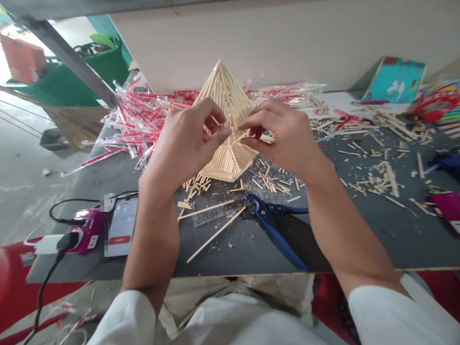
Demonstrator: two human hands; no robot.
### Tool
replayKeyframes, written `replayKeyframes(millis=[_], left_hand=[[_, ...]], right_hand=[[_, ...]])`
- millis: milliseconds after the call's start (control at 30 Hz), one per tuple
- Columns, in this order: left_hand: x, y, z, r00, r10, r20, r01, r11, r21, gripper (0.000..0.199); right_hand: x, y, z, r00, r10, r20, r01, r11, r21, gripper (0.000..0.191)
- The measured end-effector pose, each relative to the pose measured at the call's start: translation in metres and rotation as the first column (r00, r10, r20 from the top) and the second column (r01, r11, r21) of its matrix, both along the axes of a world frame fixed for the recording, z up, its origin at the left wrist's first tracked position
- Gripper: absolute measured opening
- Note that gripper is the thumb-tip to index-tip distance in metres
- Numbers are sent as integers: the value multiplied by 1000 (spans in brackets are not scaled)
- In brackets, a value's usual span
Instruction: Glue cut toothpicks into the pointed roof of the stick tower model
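Note:
A pointed model built from thin wooden sticks (230,88) stands upright on the dark table, with a steep cone-like roof over a wider, angular base. Both hands are at its near side, hiding part of its middle. My left hand (190,139) is curled, thumb and fingertips drawn together by the model; whatever they hold is too small to make out. Facing it, my right hand (276,132) pinches what looks like a short wooden stick against the model. Below lie blue-handled cutters (268,220), a clear ruler (212,213) and a loose long stick (215,235).
Red-and-clear plastic wrappers (134,120) pile up at the left and behind the model. Cut stick pieces (384,177) litter the right side. A phone (122,225) and a purple power strip (86,230) with cables lie at left. A turquoise board (397,79) leans at the back.

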State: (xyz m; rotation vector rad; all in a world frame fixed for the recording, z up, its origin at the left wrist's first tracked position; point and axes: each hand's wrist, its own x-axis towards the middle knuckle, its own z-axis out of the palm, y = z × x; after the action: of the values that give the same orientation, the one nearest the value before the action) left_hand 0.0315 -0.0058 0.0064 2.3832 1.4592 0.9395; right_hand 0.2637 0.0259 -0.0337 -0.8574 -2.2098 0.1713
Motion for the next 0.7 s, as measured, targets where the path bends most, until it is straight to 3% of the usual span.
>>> replayKeyframes(millis=[300,533,700], left_hand=[[-21,-3,11,995,80,62,-78,997,-24,13],[-39,-4,13,978,156,139,-151,987,-48,15],[-54,-1,11,967,209,144,-192,974,-124,17]], right_hand=[[34,-11,21,961,-249,-120,233,963,-135,40],[54,-10,31,957,-281,-76,284,959,25,19],[68,-7,25,924,-321,-207,321,946,-34,18]])
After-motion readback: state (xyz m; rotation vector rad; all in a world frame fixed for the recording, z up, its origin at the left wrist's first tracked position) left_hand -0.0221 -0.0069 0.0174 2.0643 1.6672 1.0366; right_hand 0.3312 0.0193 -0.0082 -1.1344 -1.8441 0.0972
